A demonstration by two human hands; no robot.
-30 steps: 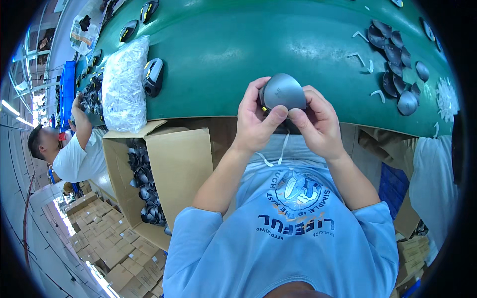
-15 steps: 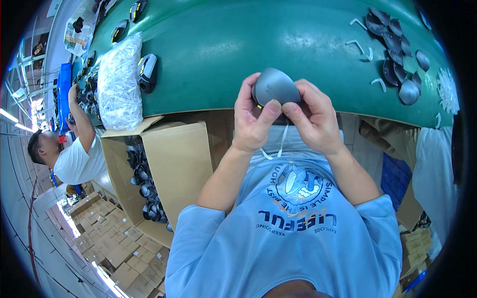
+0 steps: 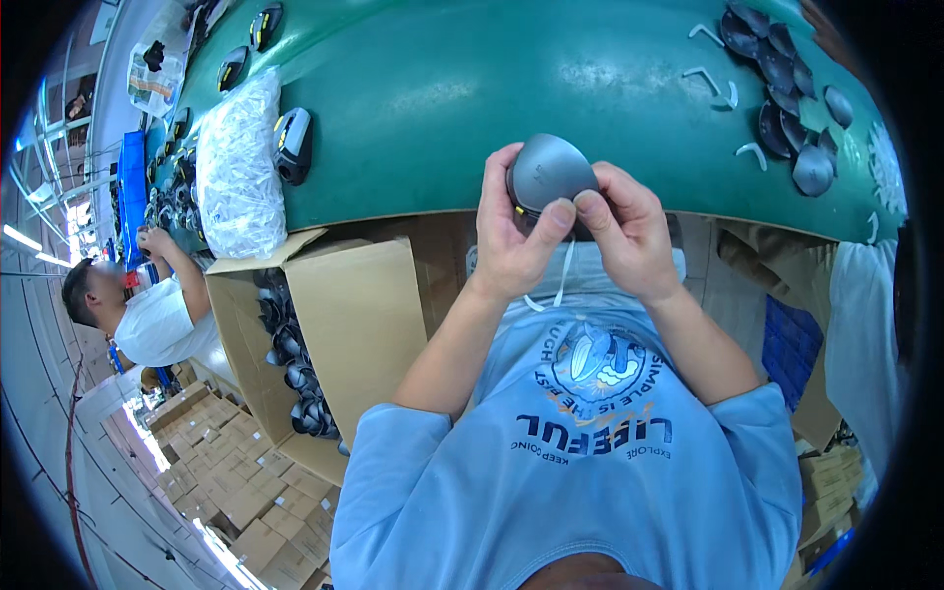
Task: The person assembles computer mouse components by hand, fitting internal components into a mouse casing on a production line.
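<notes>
Both my hands hold one grey domed shell [image 3: 549, 171] with a dark underside and a small yellow spot, just above the near edge of the green table [image 3: 442, 88]. My left hand [image 3: 511, 236] grips its left side, thumb pressed on the lower rim. My right hand [image 3: 627, 231] grips its right side, thumb meeting the left one. The shell's lower part is hidden behind my thumbs.
A pile of dark grey shells [image 3: 787, 108] and white clips [image 3: 700, 77] lies at the table's right. A clear bag of white parts [image 3: 238, 167] and a black-and-yellow device [image 3: 292, 144] sit at left. An open cardboard box [image 3: 344, 315] of dark parts stands below. A co-worker [image 3: 147, 315] sits far left.
My hands with the shell stay nearly in place, shifting slightly. The co-worker at left has drawn the raised arm down toward the table's parts.
</notes>
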